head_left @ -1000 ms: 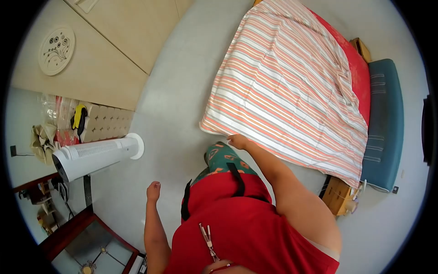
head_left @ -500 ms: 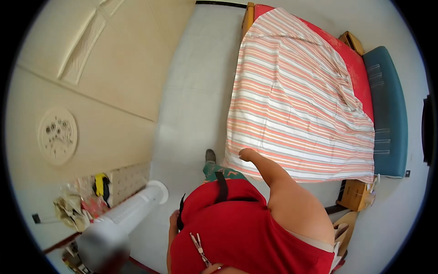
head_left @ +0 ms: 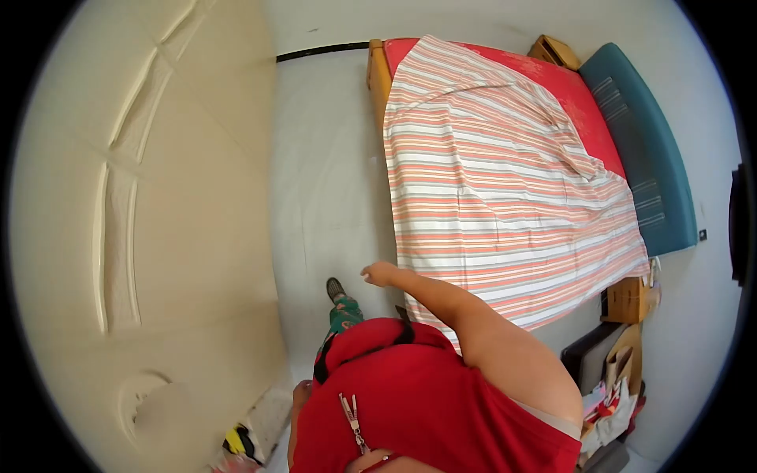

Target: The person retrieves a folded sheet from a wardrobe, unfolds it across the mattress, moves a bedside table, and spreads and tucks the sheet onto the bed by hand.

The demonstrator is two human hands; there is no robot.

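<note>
My right hand [head_left: 381, 273] hangs over the grey floor [head_left: 327, 189], just left of the near corner of the bed. Its fingers are loosely bent and a little apart, with nothing visible in them. A striped cover [head_left: 489, 197] lies wrinkled over most of the bed, with a red sheet [head_left: 579, 110] showing along its far and right sides. Low at the left of my red shirt, only a small part of my left hand [head_left: 302, 390] shows; its fingers are hidden.
Tall cream cabinet doors [head_left: 205, 197] line the left side. A teal headboard [head_left: 643, 158] stands at the right. Nearer me are a wooden nightstand [head_left: 624, 301] and a pile of cloth and bags [head_left: 611, 414]. A yellow and black item [head_left: 239, 443] lies at the lower left.
The view has moved forward along the bed and cabinets. The white tower fan has left the view. My right hand has gone from over the striped cover to over the floor.
</note>
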